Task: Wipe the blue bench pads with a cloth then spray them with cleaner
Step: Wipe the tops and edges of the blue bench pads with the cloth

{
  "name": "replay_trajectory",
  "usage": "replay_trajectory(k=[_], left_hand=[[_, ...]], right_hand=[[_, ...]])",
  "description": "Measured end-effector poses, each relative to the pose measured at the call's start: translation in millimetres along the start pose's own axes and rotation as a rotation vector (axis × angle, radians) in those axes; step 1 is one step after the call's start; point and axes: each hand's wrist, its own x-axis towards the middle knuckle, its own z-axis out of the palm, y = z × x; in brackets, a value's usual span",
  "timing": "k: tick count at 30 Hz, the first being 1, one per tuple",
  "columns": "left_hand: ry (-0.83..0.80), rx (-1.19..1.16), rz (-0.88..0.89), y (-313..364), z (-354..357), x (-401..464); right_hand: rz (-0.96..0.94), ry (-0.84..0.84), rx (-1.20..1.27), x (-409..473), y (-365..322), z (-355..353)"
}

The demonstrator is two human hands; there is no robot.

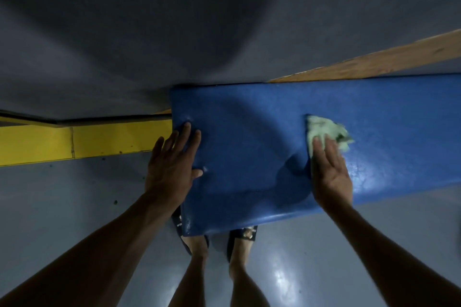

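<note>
A blue bench pad (262,112) stretches from the middle of the view off the right edge, its surface shiny and damp near the right. My left hand (172,159) lies flat on the pad's left end, fingers spread, pressing dents into the padding. My right hand (329,172) presses a crumpled pale green cloth (321,129) flat against the pad's top; the cloth sticks out beyond my fingertips. No spray bottle is in view.
A grey wall (124,32) rises right behind the pad. A yellow painted ledge (74,142) runs along the wall at the left. A wooden plank (374,62) slants behind the pad at the right. My sandalled feet (217,239) stand on the glossy grey floor below.
</note>
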Motion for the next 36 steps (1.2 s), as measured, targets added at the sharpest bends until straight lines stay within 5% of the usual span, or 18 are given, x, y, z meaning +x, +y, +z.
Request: replay_trajectory(k=[2, 4, 8, 13, 15, 18, 22, 25, 28, 32, 36], left_hand=[[0.002, -0.01, 0.004, -1.0, 1.6, 0.1], [0.019, -0.01, 0.008, -2.8, 4.3, 0.8], [0.04, -0.015, 0.023, -3.1, 5.6, 0.8], [0.038, -0.006, 0.02, -1.9, 5.8, 0.4], [0.041, -0.016, 0.013, -0.3, 5.9, 0.0], [0.045, -0.014, 0.003, 1.1, 8.1, 0.7], [0.051, -0.006, -0.002, 2.7, 11.1, 1.7], [0.067, -0.007, -0.01, 5.3, 13.9, -0.5], [0.056, -0.014, -0.084, 11.6, 15.5, -6.6], [0.088, -0.046, -0.103, 14.3, 17.0, -19.2], [0.118, -0.135, -0.108, 17.8, 23.3, -41.4]], right_hand=[[0.281, 0.113, 0.138, -3.0, -36.2, 19.9], [0.341, 0.178, 0.258, -11.2, -93.5, 37.5], [-0.083, 0.0, 0.252, -64.5, -172.9, 49.9], [-0.689, -0.138, -0.008, -42.4, -74.3, 26.1], [-0.572, -0.163, 0.022, -24.2, -10.4, 13.8], [-0.062, -0.051, 0.122, -17.3, 47.5, 0.0], [0.338, 0.193, 0.24, -27.2, 3.6, 28.0], [0.173, 0.24, 0.345, -52.5, -66.5, 51.4], [-0.209, 0.014, 0.225, -90.4, -109.8, 49.1], [-0.59, -0.054, 0.083, -76.5, -46.7, 35.0], [-0.194, 0.041, 0.084, -70.7, 64.4, 17.6]])
